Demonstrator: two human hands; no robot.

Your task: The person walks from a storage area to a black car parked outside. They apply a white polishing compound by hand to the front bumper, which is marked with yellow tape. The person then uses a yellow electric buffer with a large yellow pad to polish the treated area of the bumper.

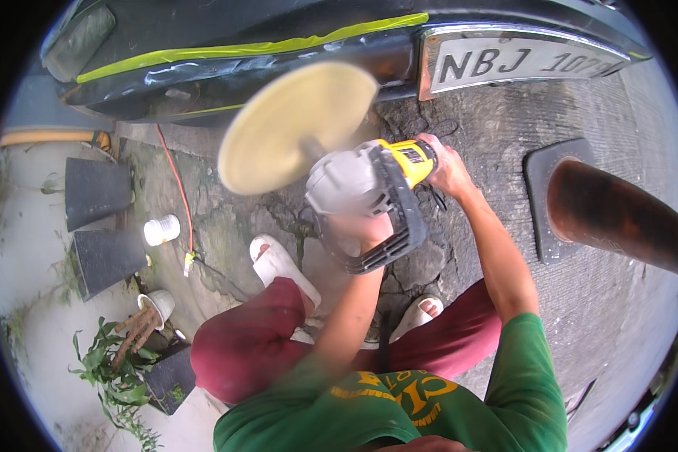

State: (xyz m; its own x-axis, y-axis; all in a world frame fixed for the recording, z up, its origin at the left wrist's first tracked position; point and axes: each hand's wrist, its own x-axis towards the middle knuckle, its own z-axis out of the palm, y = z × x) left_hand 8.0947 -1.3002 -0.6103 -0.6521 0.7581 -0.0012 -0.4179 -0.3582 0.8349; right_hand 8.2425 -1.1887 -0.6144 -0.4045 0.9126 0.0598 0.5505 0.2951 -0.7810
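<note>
Crouching on cracked concrete, a person holds a polisher [369, 200] at the centre of the frame, its round yellow pad [294, 126] tilted up and blurred, so it may be spinning. At the left edge sit dark wedge blocks [96, 192], a white cup [162, 230] and a red cord [179, 188] trailing over the ground, with a plant [117, 373] lower left. Across the top runs a dark car bumper [226, 71] taped with a yellow-green strip [256, 49]. The left hand [365, 230] is closed around the black loop handle at the front of the tool, though motion blur softens it; the right hand [446, 167] is clamped on the yellow rear body. A white sandal [279, 264] shows below the pad, and a rusty pipe [618, 215] enters from the right.

As a judgement, the tool is lifted clear of the bumper, between passes or being readied. Bringing it to the paint would call for turning the pad flat toward the panel, keeping both hands firm, and minding the cord near the feet.
</note>
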